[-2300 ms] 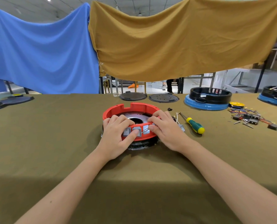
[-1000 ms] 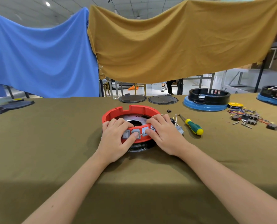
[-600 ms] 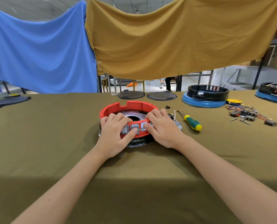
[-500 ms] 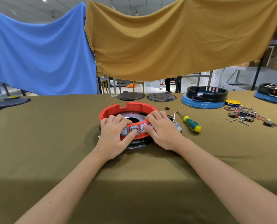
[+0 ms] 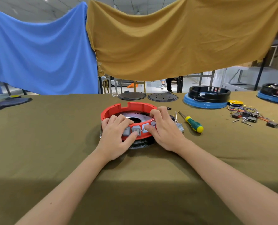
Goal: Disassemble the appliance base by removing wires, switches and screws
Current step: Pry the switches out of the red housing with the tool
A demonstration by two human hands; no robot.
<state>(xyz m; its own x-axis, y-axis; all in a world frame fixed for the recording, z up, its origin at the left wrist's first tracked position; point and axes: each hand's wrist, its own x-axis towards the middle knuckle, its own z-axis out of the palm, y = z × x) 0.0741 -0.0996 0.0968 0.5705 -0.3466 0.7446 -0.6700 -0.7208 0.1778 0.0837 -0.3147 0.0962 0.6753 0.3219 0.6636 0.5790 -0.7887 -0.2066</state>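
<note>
Head view: no brand, label or readable writing shows anywhere; the grey rocker switches (image 5: 135, 130) in the near wall of the red appliance base (image 5: 118, 109) carry small marks too faint to read. The base sits at the middle of the frame on the olive-green table cloth (image 5: 45, 143), on top of a dark, shiny round part.

The left hand (image 5: 114, 138) grips the near left rim of the base, fingers curled over the top edge and the thumb pressed up against the switch row. The right hand (image 5: 165, 132) grips the near right rim, fingers curled over the top and the thumb tip touching a switch at the right of the row.

Just right of the right hand lie a loose grey switch with white wires (image 5: 179, 125) and a green and yellow screwdriver (image 5: 193, 123). At the right edge lies a heap of removed wires and switches (image 5: 252, 115). Toward the upper right stand a black and blue base (image 5: 207, 99) and, cut by the frame edge, another one (image 5: 274, 93). Two dark round plates (image 5: 147, 96) lie at the table's far edge. A blue cloth (image 5: 37, 51) and a mustard cloth (image 5: 175, 39) hang behind.

Against the frame half a second earlier, both hands keep the same hold on the rim, and the base and the screwdriver lie where they did.
</note>
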